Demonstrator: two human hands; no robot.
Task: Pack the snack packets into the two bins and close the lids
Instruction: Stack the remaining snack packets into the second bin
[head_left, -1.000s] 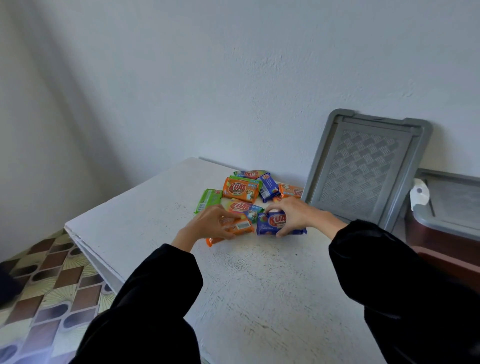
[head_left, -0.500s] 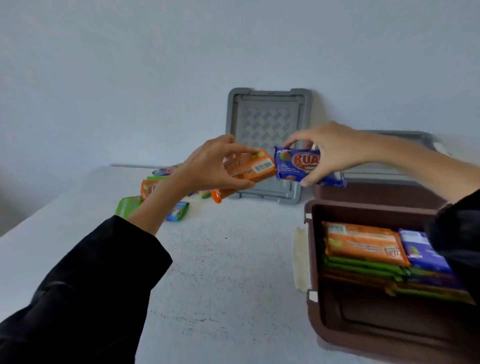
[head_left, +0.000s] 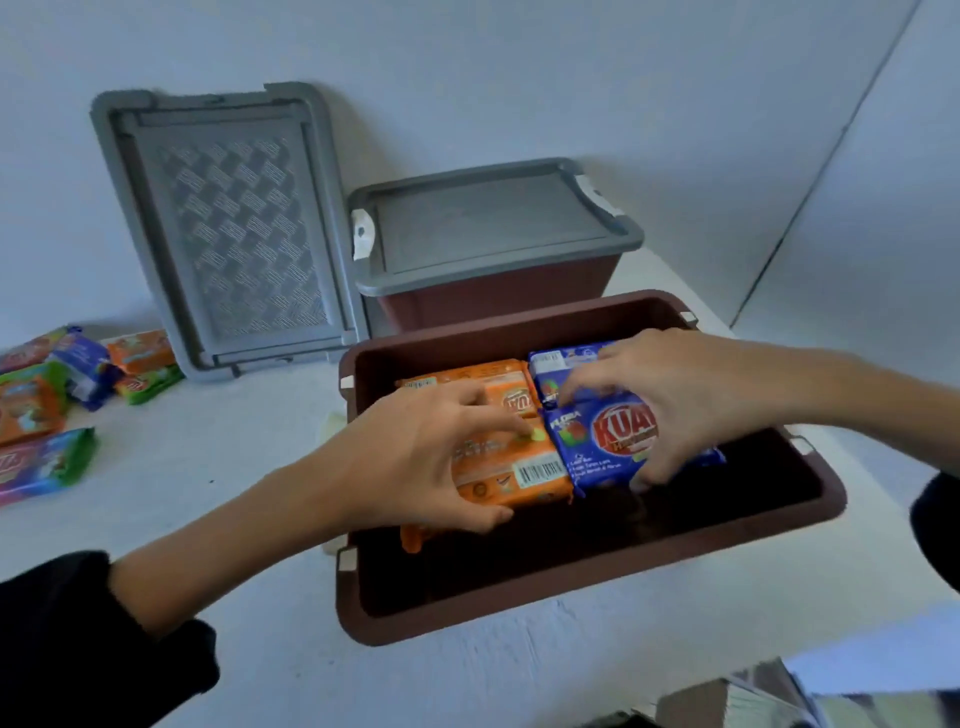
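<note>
An open brown bin stands on the white table in front of me. Over it, my left hand grips an orange snack packet. Beside it my right hand grips a blue snack packet. Both packets sit side by side inside the bin, in front of an orange packet and a blue packet that lie there. A second brown bin stands behind with its grey lid on. A loose grey lid leans on the wall.
Several more snack packets, orange, green, blue and pink, lie in a heap at the table's left edge. The white wall rises right behind the bins, with a corner at the right. Something dark and shiny shows at the bottom right.
Both hands lifted a packet each from the heap, carried them right across the table and lowered them into the open bin. My view swung right and down with them.
</note>
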